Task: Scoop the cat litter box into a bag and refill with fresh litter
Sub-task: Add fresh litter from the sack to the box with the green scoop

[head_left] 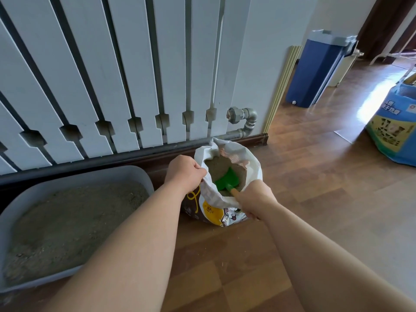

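Note:
A grey litter box (139, 174) filled with sandy litter sits on the floor at the left, below the radiator. To its right stands an open white litter bag (236, 154) with yellow and brown print, holding brownish litter. My left hand (183, 172) grips the bag's left rim and holds it open. My right hand (254, 199) grips the wooden handle of a green scoop (227, 180), whose blade lies inside the bag on the litter.
A white radiator (112, 75) with a metal pipe (245, 120) runs along the wall behind. A blue bin with a grey lid (315, 64) stands at the back right. A blue and yellow sack (391, 122) sits at the right edge on the wooden floor.

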{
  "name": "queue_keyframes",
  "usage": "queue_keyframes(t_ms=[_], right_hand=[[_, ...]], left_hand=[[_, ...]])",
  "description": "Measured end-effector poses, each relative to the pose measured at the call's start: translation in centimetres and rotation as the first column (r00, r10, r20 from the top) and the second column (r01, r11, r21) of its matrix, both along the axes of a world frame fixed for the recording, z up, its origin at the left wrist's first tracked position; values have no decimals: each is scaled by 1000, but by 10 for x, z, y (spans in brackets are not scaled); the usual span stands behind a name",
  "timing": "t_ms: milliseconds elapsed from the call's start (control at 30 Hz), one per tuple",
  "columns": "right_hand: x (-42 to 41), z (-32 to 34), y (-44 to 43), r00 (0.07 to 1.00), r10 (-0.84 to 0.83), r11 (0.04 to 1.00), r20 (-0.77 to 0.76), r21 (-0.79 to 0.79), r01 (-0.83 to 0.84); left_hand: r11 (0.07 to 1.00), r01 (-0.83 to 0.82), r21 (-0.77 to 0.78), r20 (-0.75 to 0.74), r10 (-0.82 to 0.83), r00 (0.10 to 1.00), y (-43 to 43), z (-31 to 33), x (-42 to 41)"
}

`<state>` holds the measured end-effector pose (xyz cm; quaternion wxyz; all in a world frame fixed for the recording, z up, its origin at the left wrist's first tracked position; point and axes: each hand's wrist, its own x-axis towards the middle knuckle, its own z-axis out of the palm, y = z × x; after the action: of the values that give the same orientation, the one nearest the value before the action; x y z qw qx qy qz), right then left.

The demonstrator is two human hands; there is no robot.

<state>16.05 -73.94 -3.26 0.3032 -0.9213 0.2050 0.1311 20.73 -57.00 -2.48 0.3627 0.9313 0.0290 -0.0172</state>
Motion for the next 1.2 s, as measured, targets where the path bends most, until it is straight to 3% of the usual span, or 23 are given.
queue_keyframes(t_ms=[133,300,800,1067,1200], right_hand=[[-11,7,-9,995,-76,996,-64,48,79],[-40,33,-22,988,-156,979,10,133,153],[-79,45,-27,978,-152,961,143,254,112],[-64,78,-28,977,-93,980,193,191,55],[-52,91,-15,980,-37,980,195,198,-2]], left_hand=[[1000,-14,12,-1,14,1000,-1,1,-1],[1000,-29,10,-2,29,1000,-7,5,-2],[991,-72,117,-46,78,996,-10,4,2],[996,-85,42,-46,86,995,-15,5,3],[986,-145,-81,-58,141,988,-3,4,-1]])
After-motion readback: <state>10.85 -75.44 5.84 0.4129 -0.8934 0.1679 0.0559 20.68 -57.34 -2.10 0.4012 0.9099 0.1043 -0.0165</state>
